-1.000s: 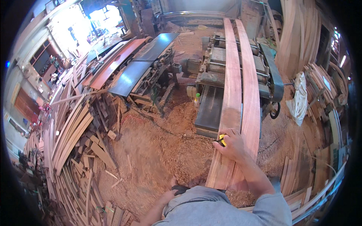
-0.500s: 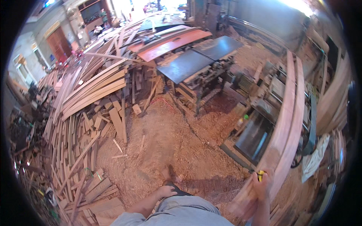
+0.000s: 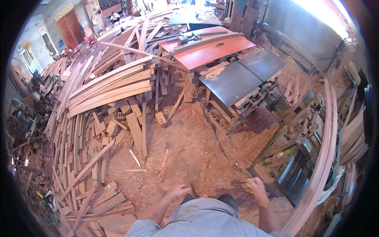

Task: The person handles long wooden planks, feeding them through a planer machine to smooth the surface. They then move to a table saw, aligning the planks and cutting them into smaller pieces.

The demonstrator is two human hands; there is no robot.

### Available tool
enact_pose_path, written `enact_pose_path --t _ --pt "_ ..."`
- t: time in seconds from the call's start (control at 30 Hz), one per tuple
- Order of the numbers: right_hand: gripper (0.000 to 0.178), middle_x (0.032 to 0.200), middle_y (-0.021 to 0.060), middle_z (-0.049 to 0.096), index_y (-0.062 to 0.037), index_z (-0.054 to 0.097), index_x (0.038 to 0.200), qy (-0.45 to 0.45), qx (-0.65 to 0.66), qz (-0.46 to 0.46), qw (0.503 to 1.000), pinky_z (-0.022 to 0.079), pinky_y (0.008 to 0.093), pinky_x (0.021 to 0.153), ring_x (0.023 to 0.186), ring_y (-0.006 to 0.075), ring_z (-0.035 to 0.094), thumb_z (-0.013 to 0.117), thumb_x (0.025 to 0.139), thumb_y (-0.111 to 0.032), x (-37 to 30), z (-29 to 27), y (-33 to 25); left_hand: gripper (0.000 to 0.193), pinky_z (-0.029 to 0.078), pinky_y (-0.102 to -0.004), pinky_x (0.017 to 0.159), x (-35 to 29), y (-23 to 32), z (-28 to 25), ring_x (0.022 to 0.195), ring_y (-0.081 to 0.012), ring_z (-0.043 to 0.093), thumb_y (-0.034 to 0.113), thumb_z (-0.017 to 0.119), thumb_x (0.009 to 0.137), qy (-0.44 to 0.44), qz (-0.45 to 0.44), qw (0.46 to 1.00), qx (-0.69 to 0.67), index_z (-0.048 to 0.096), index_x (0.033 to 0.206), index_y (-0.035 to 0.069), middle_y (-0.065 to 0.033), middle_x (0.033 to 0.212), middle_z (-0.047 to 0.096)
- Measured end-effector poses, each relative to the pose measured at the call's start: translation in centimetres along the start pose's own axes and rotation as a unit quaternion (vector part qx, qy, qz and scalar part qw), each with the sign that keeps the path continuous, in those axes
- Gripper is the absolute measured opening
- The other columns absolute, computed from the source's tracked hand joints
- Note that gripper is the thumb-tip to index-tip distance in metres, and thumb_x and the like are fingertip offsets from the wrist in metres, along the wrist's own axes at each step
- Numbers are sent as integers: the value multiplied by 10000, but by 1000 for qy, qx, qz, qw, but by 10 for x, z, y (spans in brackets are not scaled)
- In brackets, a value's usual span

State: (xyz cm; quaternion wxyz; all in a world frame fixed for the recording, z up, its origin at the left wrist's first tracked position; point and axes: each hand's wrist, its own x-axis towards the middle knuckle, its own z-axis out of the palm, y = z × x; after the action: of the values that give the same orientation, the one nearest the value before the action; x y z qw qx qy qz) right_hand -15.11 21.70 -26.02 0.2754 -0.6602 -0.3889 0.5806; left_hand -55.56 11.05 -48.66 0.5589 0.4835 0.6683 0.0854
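Observation:
My right hand is closed round a small yellow tape measure, seen only in part between the fingers. It hangs over the sawdust floor, left of two long reddish planks and apart from them. Those planks lie side by side across a machine with a dark flat bed. My left hand is in front of my body, its fingers curled in, and no object shows in it.
Stacked boards and loose offcuts fill the left side. Ahead stands a table with a dark metal top, beside an orange panel. A cable crosses the sawdust. A person is far off.
My right hand has left the planks, taking the tape measure with it. My left hand has come off my thigh and moved forward. The view has turned left.

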Motion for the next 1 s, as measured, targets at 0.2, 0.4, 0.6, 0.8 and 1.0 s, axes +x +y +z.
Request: enact_pose_path --t 0.2,0.4,0.6,0.8,1.0 --pt "369 1070 98 695 25 666 1141 -260 -6 74 963 539 304 781 916 179 673 730 931 -272 78 168 -36 825 500 -385 1046 -12 182 -128 1233 -273 614 318 829 840 -109 181 971 -113 451 1534 81 -150 1400 620" --pt "599 1249 141 622 18 559 1305 -382 -164 30 909 449 332 1020 1184 204 575 762 839 -298 179 246 -110 553 527 -375 973 53 201 -183 1118 -245 665 189 804 835 -9 286 956 -67 619 1337 50 -118 1231 700" --pt "708 1240 145 633 -9 525 1400 -463 -154 -37 872 479 362 999 1156 221 603 782 873 -405 288 300 -176 336 536 -327 908 118 232 -293 1020 -191 680 229 782 899 41 231 966 -106 695 1151 24 -91 1100 722" --pt "697 1239 210 654 12 564 1325 -307 -253 -189 898 533 385 925 1121 303 667 791 861 -456 401 306 -262 366 534 -278 704 200 255 -413 828 -106 643 271 758 945 175 33 946 -271 681 1230 55 -7 1017 713" --pt "529 1115 204 686 -8 665 1165 -227 -342 -131 902 553 401 868 990 334 698 790 854 -417 442 286 -246 307 538 -243 606 332 246 -597 778 -115 670 238 734 957 368 47 846 -383 655 1181 45 -52 969 714"
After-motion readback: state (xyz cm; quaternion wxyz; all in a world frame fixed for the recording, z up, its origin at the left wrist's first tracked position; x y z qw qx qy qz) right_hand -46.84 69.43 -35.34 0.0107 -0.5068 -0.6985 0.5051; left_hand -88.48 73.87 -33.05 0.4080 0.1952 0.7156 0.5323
